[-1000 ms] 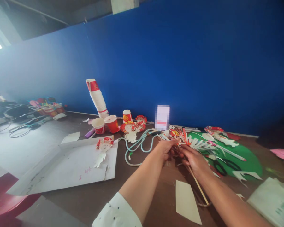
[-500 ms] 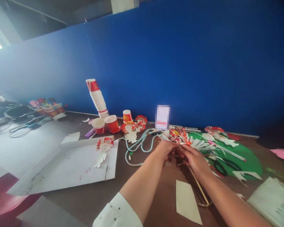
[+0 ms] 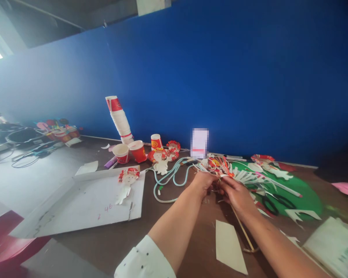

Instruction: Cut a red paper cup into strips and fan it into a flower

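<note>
My left hand (image 3: 206,183) and my right hand (image 3: 237,195) meet at the middle right of the table, fingers pinched together. Between their fingertips is the base of a fringed paper piece (image 3: 229,170), with orange and white strips fanning upward. A thin wooden stick (image 3: 243,228) runs out beneath my right hand toward the front; whether it is joined to the fringed piece is hidden. Black-handled scissors (image 3: 274,204) lie right of my right hand on a green round sheet (image 3: 310,197). A cream paper rectangle (image 3: 229,247) lies below the hands.
A leaning stack of paper cups (image 3: 120,121) stands by the blue partition (image 3: 220,77), near loose red cups (image 3: 137,151). A pale blue cord (image 3: 174,175) curls left of my hands. Paper figures (image 3: 160,162) and a white board (image 3: 75,212) lie further left. A pale packet (image 3: 335,245) sits at right.
Almost nothing differs. Both hands keep the same pinch on the fringed paper, and the stick's near end has shifted slightly left.
</note>
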`<state>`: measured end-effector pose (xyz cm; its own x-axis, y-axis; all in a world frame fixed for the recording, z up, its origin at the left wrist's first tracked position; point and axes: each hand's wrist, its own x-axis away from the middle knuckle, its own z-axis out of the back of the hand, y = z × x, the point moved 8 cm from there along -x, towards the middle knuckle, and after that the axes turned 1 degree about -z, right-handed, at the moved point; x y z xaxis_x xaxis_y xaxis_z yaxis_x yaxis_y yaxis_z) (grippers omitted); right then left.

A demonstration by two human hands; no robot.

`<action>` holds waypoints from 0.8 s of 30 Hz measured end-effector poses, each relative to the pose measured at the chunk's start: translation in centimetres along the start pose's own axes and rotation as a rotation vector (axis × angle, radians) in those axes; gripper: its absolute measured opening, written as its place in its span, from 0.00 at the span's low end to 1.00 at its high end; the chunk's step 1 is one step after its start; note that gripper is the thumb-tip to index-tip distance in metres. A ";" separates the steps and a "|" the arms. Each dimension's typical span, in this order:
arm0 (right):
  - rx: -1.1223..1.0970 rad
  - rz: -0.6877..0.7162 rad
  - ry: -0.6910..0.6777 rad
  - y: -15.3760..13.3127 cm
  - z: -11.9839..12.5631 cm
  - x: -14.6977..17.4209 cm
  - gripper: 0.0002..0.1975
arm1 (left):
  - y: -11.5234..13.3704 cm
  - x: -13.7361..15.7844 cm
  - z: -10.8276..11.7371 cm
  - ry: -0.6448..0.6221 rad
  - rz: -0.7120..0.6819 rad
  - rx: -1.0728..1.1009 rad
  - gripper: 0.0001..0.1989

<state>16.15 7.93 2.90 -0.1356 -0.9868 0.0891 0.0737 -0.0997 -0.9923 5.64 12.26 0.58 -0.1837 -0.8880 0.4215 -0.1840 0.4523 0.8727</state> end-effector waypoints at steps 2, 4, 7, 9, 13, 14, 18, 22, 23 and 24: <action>-0.012 -0.009 0.006 0.3 0.0 -0.1 0.06 | -0.1 -0.2 -0.1 -0.006 0.000 -0.019 0.11; -0.026 -0.009 0.005 0.7 0.1 -0.3 0.06 | -0.2 -0.3 -0.1 -0.007 0.002 -0.025 0.11; -0.073 -0.005 -0.008 1.1 -0.1 -0.5 0.06 | -0.3 -0.5 -0.1 -0.007 0.008 -0.023 0.10; -0.121 -0.017 -0.017 1.2 -0.2 -0.4 0.06 | -0.4 -0.6 -0.2 -0.008 0.011 -0.017 0.10; -0.194 -0.053 -0.026 1.1 -0.7 -0.1 0.06 | -0.6 -0.9 0.0 0.007 0.001 0.002 0.11; -0.207 -0.066 -0.026 1.0 -0.8 -0.1 0.06 | -0.6 -1.0 0.1 0.011 -0.002 0.008 0.11; -0.284 -0.145 0.019 1.4 -0.8 0.2 0.12 | -0.6 -1.1 0.2 0.018 -0.005 0.026 0.10; -0.360 -0.186 0.025 2.0 -0.9 0.2 0.17 | -0.4 -0.5 0.2 0.027 0.002 0.032 0.11; -0.356 -0.189 0.028 2.1 -0.9 0.2 0.18 | -0.3 -0.4 0.1 0.028 0.005 0.034 0.12; -0.347 -0.186 0.034 2.2 -0.8 0.1 0.18 | -0.3 -0.3 0.1 0.028 0.011 0.036 0.13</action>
<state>15.50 7.73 0.60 -0.1483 -0.9505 0.2731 -0.2926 -0.2216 -0.9302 5.65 12.40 0.21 -0.1586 -0.8848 0.4382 -0.2170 0.4642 0.8587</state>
